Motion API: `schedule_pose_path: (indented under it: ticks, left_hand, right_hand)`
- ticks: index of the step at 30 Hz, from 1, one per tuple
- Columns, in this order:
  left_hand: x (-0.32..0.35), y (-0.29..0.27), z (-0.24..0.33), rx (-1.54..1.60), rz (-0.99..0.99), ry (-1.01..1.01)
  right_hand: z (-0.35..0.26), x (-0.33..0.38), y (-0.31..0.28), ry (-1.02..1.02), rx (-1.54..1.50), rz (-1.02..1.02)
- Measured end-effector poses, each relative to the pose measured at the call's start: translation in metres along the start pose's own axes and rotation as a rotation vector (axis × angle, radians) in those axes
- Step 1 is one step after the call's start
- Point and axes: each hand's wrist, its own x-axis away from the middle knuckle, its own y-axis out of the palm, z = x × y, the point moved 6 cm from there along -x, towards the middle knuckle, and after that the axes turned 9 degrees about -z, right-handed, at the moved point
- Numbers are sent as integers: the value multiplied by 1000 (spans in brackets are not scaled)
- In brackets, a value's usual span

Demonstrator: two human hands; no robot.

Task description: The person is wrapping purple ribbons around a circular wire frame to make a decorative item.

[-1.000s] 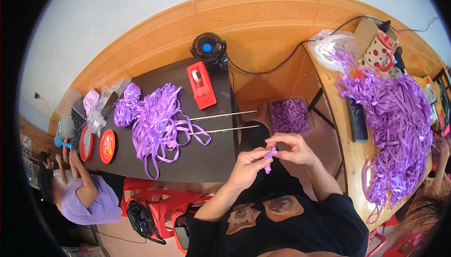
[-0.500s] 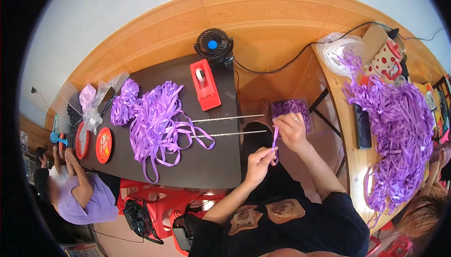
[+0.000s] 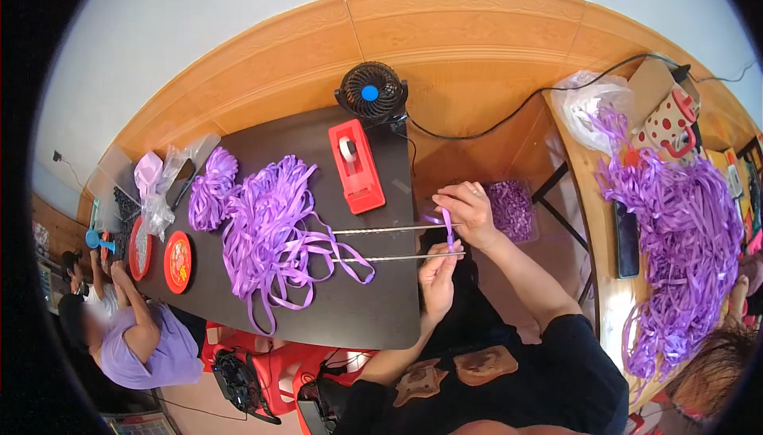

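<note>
A short purple ribbon (image 3: 447,224) is stretched between my hands, beside the free ends of two thin metal rods (image 3: 389,230). My left hand (image 3: 437,286) pinches its lower end, close to the tip of the nearer rod. Just above, my right hand (image 3: 467,211) is closed on the upper part, at the farther rod's tip. Whether the ribbon goes round the rods I cannot tell. Both rods stick out past the dark table's (image 3: 350,316) right edge. At their other end lies a large heap of purple ribbon loops (image 3: 270,212), with a smaller bundle (image 3: 213,189) behind it.
A red tape dispenser (image 3: 358,169) and a black fan (image 3: 372,92) stand at the back. Red dishes (image 3: 178,262) lie far left, near another person (image 3: 151,340). On the right, a wooden table (image 3: 608,308) bears more ribbon (image 3: 683,252). A box of purple pieces (image 3: 510,208) sits below.
My hands have moved left with the ribbon, up to the rod tips. The whole view has shifted slightly downward.
</note>
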Motion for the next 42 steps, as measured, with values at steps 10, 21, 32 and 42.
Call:
schedule_pose_path:
  ticks: [10,21,32,42]
  left_hand:
    - [20,-18,-14,20,188,-4]
    - [81,2,8,-30,46,-218]
    - [126,4,37,175,-200,-599]
    - [137,-15,28,96,-147,-528]
  right_hand:
    - [-1,33,33,203,-138,-69]
    - [-37,77,43,306,-201,-137]
    - [-93,167,37,802,-1046,-256]
    - [-149,230,42,843,-1081,-613]
